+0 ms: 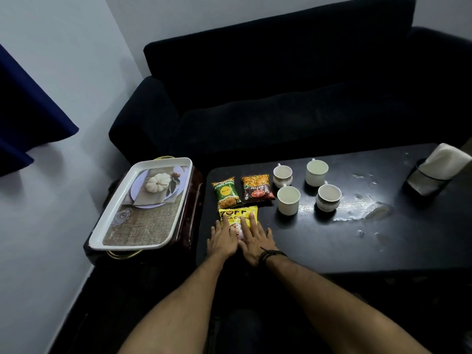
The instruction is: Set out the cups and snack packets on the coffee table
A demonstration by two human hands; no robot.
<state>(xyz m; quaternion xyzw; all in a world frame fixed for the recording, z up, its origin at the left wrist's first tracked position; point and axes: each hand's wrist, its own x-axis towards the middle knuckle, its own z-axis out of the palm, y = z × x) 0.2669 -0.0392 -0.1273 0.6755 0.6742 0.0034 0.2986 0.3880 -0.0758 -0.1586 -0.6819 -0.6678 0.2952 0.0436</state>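
Note:
On the black coffee table point(319, 241) lie a green snack packet point(226, 193) and a dark red mixture packet point(258, 188), side by side. Just in front of them lies a yellow packet point(236, 215). My left hand point(222, 240) and my right hand point(254, 238) rest flat on its near half, fingers spread, pressing it onto the table. Several white cups stand to the right of the packets: two at the back point(282, 175) point(316, 172) and two in front point(288, 200) point(328, 197).
A white tray point(107, 226) with a pumpkin picture sits on a small side stand left of the table. A dark sofa point(281, 93) runs behind. A black tissue holder point(431, 175) stands at the table's far right. Wet patches point(370, 208) shine right of the cups.

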